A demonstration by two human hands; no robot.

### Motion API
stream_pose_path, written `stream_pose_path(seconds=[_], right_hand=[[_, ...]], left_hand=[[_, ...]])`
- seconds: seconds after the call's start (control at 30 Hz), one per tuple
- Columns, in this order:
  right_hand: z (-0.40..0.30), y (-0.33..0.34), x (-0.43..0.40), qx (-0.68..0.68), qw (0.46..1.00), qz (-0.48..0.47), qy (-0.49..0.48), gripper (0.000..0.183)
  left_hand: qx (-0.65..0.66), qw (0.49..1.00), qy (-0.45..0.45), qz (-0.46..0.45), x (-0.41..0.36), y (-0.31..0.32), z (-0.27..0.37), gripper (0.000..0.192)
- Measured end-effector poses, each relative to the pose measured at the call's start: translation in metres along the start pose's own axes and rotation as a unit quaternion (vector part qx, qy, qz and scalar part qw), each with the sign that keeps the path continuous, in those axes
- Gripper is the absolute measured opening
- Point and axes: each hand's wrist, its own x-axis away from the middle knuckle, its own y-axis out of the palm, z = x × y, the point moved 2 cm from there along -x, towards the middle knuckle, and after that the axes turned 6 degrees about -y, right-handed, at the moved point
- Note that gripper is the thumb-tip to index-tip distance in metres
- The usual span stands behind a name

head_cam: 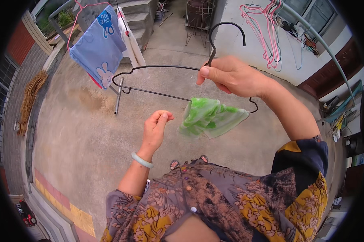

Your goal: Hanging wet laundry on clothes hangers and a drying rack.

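Observation:
My right hand (233, 75) grips a black clothes hanger (166, 66) just below its hook, with the hook pointing up. Over the hanger's lower bar hangs a green and white cloth (210, 118), bunched towards the right end. Below the bar and left of the cloth is my left hand (157, 124), its thumb against the curled fingers and nothing visible between them. A pale bangle circles the left wrist. At the upper left, a blue cloth with a rabbit print (98, 48) hangs from a pink hanger, beside a white cloth (132, 39).
Several pink and green hangers (268, 33) hang from a curved metal rail (318, 33) at the upper right. A metal stand foot (119, 96) rests on the concrete ground left of centre. Concrete steps (136, 18) and a wire rack (200, 18) are farther back.

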Motion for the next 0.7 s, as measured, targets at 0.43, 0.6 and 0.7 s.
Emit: stream_pose_path(seconds=[0.43,0.6,0.7], right_hand=[[0.015,0.017,-0.023,0.078,0.996,0.043,-0.010,0.039],[0.031,0.014,-0.023,0.095,0.994,0.058,-0.009,0.039],[0.035,0.012,-0.023,0.093,0.994,0.058,-0.008,0.041]], left_hand=[[0.037,0.943,-0.203,-0.261,-0.033,0.064,-0.006,0.027],[0.044,0.957,-0.125,-0.258,-0.038,0.061,-0.008,0.038],[0.094,0.960,-0.112,-0.239,-0.039,0.063,-0.009,0.043]])
